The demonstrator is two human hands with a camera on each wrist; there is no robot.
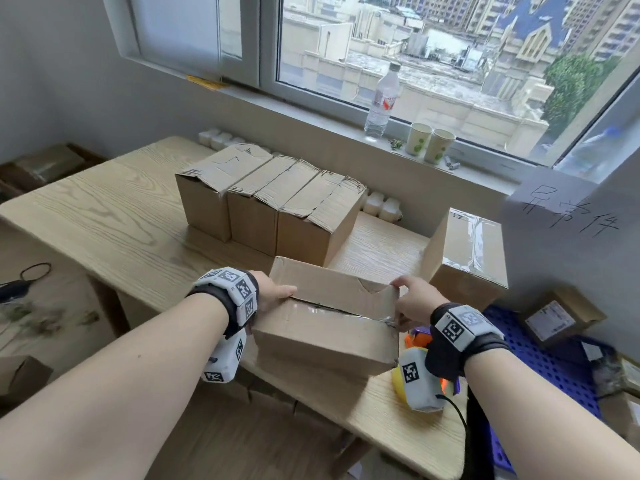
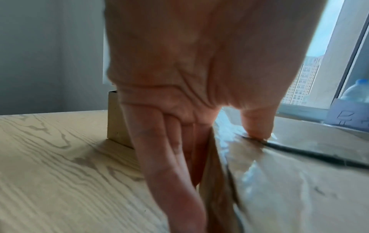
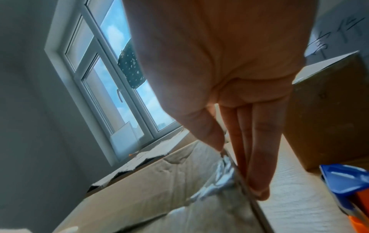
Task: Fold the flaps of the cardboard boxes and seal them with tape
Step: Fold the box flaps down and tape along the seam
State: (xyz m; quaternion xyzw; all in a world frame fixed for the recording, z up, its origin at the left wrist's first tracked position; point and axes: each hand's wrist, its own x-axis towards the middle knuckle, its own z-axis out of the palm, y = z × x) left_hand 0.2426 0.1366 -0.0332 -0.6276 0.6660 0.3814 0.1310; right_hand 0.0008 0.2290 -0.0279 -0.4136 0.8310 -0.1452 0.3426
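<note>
1. The tape dispenser point(image 1: 420, 336) was mostly hidden behind the right wrist; only blue, orange and yellow bits showed, just beside the box's right end.
2. Both wrist views were blurred, and the box's underside and far side could not be seen.
3. Left hand point(image 1: 272, 294) clasped the left end of the box point(image 1: 325, 327): thumb on top by the seam, fingers point(image 2: 169, 157) straight down the end wall.
4. Right hand point(image 1: 414, 301) gripped the right end the same way, thumb on top at the crumpled tape point(image 3: 217, 181), fingers point(image 3: 257, 149) flat down the side.
5. Both forearms reached in from the near edge, palms facing each other across the box.
6. The box sat at the near edge of the table point(image 1: 114, 216), long axis running left to right, its near side tipped down.
7. Its taped seam ran along that axis; the far flap point(image 1: 329, 278) stood raised and torn.
8. Behind it stood a row of boxes point(image 1: 270, 206), and a taped box point(image 1: 467, 258) sat to the right.
</note>
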